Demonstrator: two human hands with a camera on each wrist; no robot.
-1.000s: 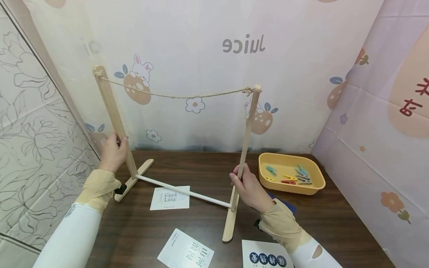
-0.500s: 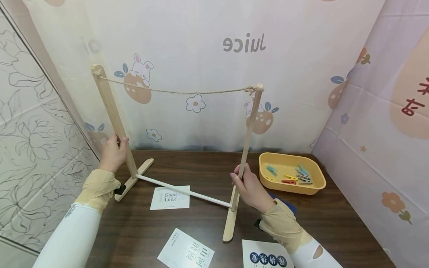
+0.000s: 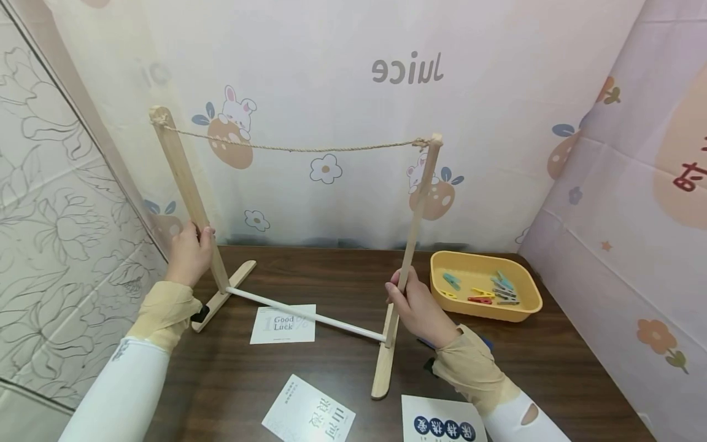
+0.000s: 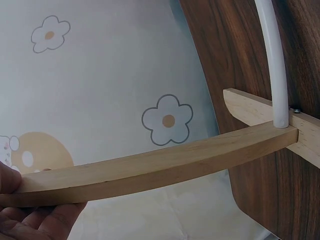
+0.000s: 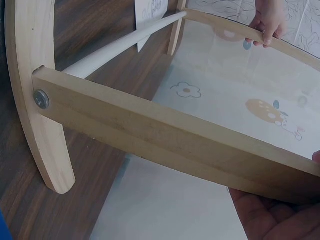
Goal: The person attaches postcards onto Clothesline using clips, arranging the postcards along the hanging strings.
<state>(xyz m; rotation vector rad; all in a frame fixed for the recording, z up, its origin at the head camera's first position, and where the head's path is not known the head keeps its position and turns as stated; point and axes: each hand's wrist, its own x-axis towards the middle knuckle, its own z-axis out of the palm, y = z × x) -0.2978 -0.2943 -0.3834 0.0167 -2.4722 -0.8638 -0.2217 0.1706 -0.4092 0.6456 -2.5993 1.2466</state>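
A wooden stand has two upright posts, flat feet, a white crossbar low down and a twine line tied between the post tops. My left hand grips the left post on its lower half; in the left wrist view the thumb lies on one side and the fingers on the other. Lower on the right post, my right hand holds it between thumb and fingers. The twine sags only slightly. Both feet rest on the dark wooden table, and a bolt shows at the right post's base.
A yellow tray with several coloured clothespins stands right of the stand. White cards lie about: a "Good Luck" card behind the crossbar, two others nearer the front. Something blue is partly behind the right wrist. Printed curtains enclose the table.
The right post's top has shifted to the right with my right hand, and the twine hangs straighter than before. My left hand keeps its grip on the left post. The whole view has shifted slightly.
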